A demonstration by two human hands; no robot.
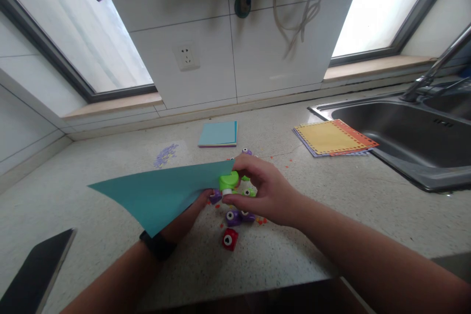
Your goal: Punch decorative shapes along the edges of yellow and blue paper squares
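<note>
A teal sheet of paper (162, 191) is held up slantwise over the counter by my left hand (191, 213), which is mostly hidden beneath it. My right hand (267, 186) pinches a green paper punch (228, 181) between thumb and fingers, at the sheet's right edge. Under and beside my hands lie several more punches: a purple one (215, 196) by my left fingertips, another purple one (233, 218) lower down, and a red one (229, 239) nearest me. Small orange paper bits are scattered around them.
A stack of light blue sheets (218, 133) lies near the wall. Purple confetti (165, 155) is at the left. Yellow and orange punched sheets (331, 137) lie beside the metal sink (401, 132). A dark flat object (39, 270) is at the lower left.
</note>
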